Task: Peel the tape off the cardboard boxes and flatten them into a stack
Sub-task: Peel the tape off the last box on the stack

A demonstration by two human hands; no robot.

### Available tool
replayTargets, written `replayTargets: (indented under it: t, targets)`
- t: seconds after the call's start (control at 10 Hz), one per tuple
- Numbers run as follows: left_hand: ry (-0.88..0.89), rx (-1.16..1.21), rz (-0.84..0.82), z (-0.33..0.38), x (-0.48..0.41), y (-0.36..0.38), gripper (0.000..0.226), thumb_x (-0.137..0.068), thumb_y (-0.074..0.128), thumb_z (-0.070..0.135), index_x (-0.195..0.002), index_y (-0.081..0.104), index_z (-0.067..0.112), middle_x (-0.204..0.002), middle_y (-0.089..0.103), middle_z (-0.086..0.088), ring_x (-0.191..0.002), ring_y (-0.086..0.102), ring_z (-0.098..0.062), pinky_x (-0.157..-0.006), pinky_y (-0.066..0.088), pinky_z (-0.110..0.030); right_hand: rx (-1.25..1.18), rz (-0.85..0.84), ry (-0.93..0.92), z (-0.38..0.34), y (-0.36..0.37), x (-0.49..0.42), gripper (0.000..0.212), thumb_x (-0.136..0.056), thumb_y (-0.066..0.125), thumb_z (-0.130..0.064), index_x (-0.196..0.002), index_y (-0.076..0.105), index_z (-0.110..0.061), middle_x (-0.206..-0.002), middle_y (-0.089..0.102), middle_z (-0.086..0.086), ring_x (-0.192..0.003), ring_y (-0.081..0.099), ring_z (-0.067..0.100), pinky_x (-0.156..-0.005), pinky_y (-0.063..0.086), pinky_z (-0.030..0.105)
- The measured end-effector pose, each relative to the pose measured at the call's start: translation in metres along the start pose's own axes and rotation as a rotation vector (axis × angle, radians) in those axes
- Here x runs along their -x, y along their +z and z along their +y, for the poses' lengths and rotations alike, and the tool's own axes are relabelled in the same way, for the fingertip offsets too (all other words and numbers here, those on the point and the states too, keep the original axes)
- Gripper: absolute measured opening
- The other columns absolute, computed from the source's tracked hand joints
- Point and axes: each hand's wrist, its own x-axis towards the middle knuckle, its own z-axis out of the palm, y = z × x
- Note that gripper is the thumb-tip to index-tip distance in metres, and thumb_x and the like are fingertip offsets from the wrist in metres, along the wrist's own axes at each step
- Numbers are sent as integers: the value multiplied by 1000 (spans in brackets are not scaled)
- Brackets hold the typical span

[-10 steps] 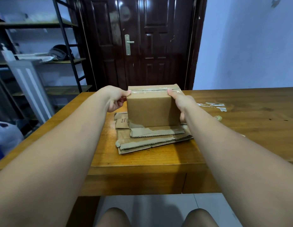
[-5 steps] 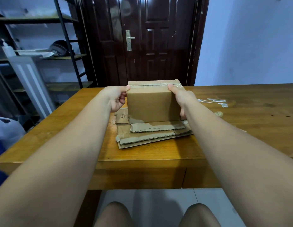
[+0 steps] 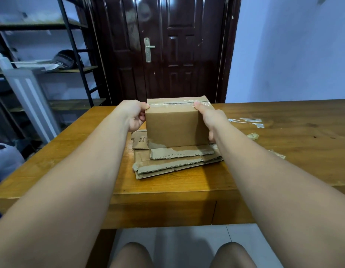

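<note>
Both hands grip the taped box (image 3: 176, 126) from its sides, left hand (image 3: 134, 117) and right hand (image 3: 211, 120), holding it atop the flat stack (image 3: 173, 161) near the table's (image 3: 71, 161) front edge.

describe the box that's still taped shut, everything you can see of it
The taped box is plain brown cardboard, still assembled and closed, upright with one broad face toward the camera. Clear tape runs along its top seam, wrinkled at the right end. It stands over the stack of flattened cardboard on the wooden table; whether it rests there is unclear. The left hand holds its left side, the right hand its right, thumb on the tape.
</note>
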Motion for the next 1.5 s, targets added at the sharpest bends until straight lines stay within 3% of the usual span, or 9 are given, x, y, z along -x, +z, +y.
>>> replayTargets:
  t: [0.5, 0.7, 0.9, 1.0, 1.1, 1.2, 1.3, 1.4, 1.5]
  targets:
    - [-29, -83, -6, 0, 7, -4, 17, -94, 55, 7, -77, 54, 8, -68, 40, 3, -57, 28, -5, -52, 29, -19, 20, -1, -27, 2, 0, -3, 83, -83, 65, -52, -145, 27, -11, -147, 38, 8, -133, 38, 29, -105, 32, 43]
    - [-47, 249, -121, -11, 4, -10, 15, -96, 55, 15, -87, 54, 3, -71, 50, -1, -56, 32, -5, -52, 29, -18, 5, 12, -23, 3, -2, -6, 83, -82, 66, -52, -144, 28, -12, -146, 39, 8, -132, 39, 29, -105, 32, 44]
    - [-48, 187, -20, -20, -4, -3, 14, -97, 52, 13, -84, 55, 8, -68, 45, 3, -52, 25, -4, -37, 19, -14, 4, 6, -16, 4, -2, -9, 83, -82, 67, -51, -145, 27, -14, -146, 39, 8, -132, 38, 29, -105, 32, 46]
    - [-53, 83, 92, -21, -4, 3, 19, -96, 52, 17, -79, 57, 12, -66, 45, 4, -52, 29, -6, -42, 23, -14, 11, 10, -27, 4, -1, -8, 82, -82, 67, -51, -144, 28, -13, -145, 40, 8, -131, 39, 29, -103, 33, 43]
    - [11, -20, 175, -21, -5, 10, 12, -97, 51, 19, -97, 61, 12, -76, 59, -1, -57, 47, -10, -54, 42, -20, 4, 16, -33, 4, 0, -6, 80, -83, 66, -49, -143, 28, -13, -144, 41, 7, -129, 40, 27, -100, 32, 41]
    - [102, -94, 186, -18, -12, 14, 30, -100, 44, 14, -126, 54, 3, -115, 64, -16, -65, 53, -14, -68, 50, -28, 15, 14, -27, 3, 0, -6, 79, -84, 64, -49, -143, 27, -13, -142, 41, 7, -128, 40, 27, -93, 32, 39]
    - [137, 34, 307, -10, -17, 17, 38, -99, 39, 9, -134, 45, -3, -135, 52, -22, -61, 46, -10, -54, 46, -20, 29, 13, -13, 2, -1, -6, 77, -86, 62, -48, -144, 25, -13, -142, 40, 9, -128, 40, 29, -93, 33, 40]
    - [245, -670, 297, -5, 5, 17, 29, -97, 42, 6, -124, 54, 2, -122, 61, -10, -87, 61, -13, -59, 43, -20, 32, 17, -10, 2, 0, -6, 76, -87, 62, -46, -144, 24, -13, -142, 40, 9, -128, 40, 30, -91, 33, 40]
    - [366, -801, 363, -3, -2, 9, 24, -94, 44, 1, -109, 62, 5, -103, 63, -5, -96, 59, -24, -68, 42, -27, 27, 15, -10, 1, 1, -6, 75, -87, 62, -46, -143, 25, -13, -141, 41, 9, -124, 41, 29, -85, 30, 39]
